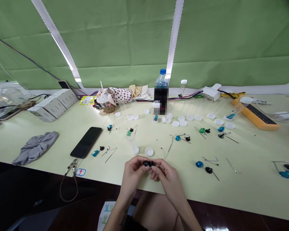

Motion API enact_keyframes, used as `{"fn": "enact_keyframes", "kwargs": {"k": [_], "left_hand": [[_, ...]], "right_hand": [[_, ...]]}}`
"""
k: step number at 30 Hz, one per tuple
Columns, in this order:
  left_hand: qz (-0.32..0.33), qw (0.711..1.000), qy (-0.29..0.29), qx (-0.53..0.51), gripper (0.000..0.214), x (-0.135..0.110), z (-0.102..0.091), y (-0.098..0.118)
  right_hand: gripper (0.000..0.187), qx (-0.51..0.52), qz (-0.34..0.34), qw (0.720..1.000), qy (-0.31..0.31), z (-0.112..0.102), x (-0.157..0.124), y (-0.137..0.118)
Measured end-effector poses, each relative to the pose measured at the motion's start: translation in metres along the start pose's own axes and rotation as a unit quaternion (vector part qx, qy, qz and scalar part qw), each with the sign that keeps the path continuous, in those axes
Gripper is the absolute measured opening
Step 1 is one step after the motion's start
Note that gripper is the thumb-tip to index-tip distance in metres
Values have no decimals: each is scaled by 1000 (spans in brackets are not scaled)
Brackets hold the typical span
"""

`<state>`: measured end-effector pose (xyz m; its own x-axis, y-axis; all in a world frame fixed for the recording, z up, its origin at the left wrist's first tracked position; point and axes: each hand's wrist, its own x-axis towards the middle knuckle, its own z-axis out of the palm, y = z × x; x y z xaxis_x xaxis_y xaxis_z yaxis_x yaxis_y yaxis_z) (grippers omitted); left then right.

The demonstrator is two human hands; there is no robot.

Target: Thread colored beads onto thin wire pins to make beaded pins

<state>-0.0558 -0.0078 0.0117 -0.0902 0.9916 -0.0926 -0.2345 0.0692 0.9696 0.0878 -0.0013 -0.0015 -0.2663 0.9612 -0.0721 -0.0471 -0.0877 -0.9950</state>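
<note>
Close to the table's front edge, my left hand [133,170] and my right hand [165,175] meet with fingertips pinched on small shiny black parts [148,163]. Whether these are one piece or two I cannot tell, as the fingers cover their ends. Just beyond the hands lies a white round cap [149,151], and left of it a clear plastic tube [132,144] stands on the table. Two thin bent metal wires [168,149] rest to the right of the cap. Further right are a blue knob-like piece [199,164] and a black disc with a stem [209,170].
A phone [86,142], a grey cloth [36,147] and a looped strap [69,183] lie on the left. Behind stand a drink cup [107,104], a blue-capped bottle [162,80] and several white caps [183,123]. An orange power strip [257,115] sits at the right.
</note>
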Motion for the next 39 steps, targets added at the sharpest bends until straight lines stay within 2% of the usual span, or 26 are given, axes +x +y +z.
{"fn": "enact_keyframes", "kwargs": {"k": [7,16,27,32,39], "left_hand": [[1,1000,10,6,10,1,-1,-3],[-3,1000,-1,0,8,0,0,0],[5,1000,-6,1,8,1,0,-2],[9,1000,1,5,9,0,0,-2],[0,1000,-5,11,9,1,1,-1]], "right_hand": [[20,25,5,1000,14,2,0,1],[15,5,-3,1000,0,1,1,2],[21,-9,-6,1000,-2,1,0,1],[26,20,-4,1000,9,1,0,0],[13,14,-5,1000,5,1,0,1]]}}
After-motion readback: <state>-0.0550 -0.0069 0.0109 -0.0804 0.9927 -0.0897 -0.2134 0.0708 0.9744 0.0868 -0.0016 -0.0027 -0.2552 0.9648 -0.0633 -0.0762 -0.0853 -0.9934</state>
